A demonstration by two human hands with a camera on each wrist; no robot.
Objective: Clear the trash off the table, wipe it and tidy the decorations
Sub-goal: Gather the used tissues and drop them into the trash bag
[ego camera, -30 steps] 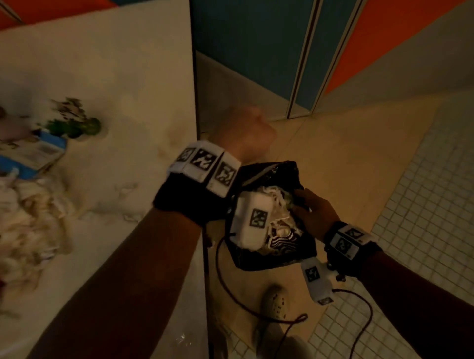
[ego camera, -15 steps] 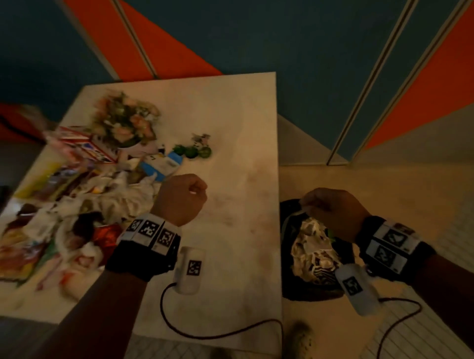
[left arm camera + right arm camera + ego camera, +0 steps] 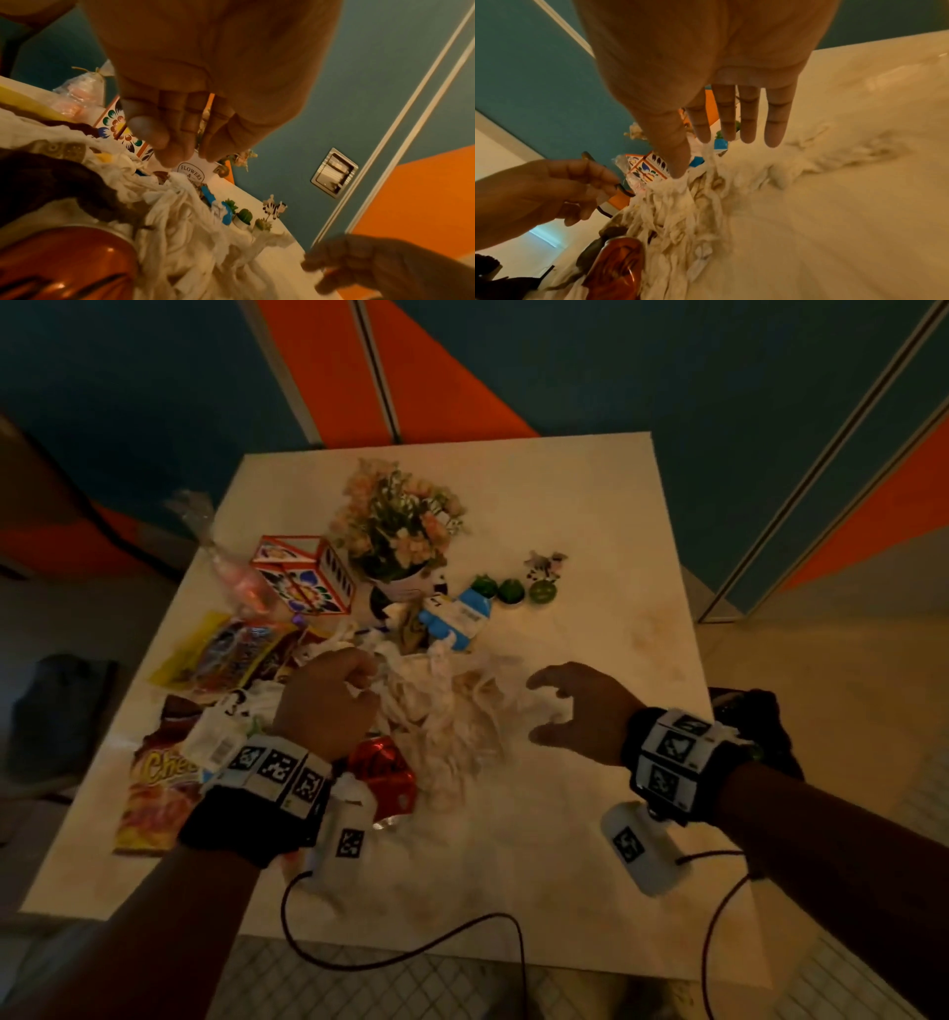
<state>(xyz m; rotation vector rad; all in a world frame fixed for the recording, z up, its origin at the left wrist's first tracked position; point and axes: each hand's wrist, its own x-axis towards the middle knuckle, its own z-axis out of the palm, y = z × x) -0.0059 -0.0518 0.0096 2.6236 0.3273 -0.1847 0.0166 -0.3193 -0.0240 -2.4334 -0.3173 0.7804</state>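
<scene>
A heap of crumpled white tissue (image 3: pixel 441 711) lies mid-table, also seen in the left wrist view (image 3: pixel 185 233) and the right wrist view (image 3: pixel 680 213). My left hand (image 3: pixel 359 680) hovers over the heap's left side with fingers loosely curled (image 3: pixel 185 150), holding nothing. My right hand (image 3: pixel 544 706) is spread open at the heap's right edge; its thumb tip touches the tissue (image 3: pixel 718 150). A shiny red can (image 3: pixel 380 767) lies by my left wrist. Snack wrappers, including an orange chip bag (image 3: pixel 159 793), cover the left side.
Decorations stand at the back: a flower pot (image 3: pixel 395 531), a patterned box (image 3: pixel 303 577), a blue figure (image 3: pixel 457 618), small green cacti (image 3: pixel 508 590) and a zebra (image 3: pixel 544 564). A black trash bag (image 3: pixel 755 711) sits off the white table's (image 3: pixel 590 865) right edge.
My right hand let go of the trash bag and moved left over the table to the tissue, opening. My left hand moved forward over the heap. The view swung back to the table.
</scene>
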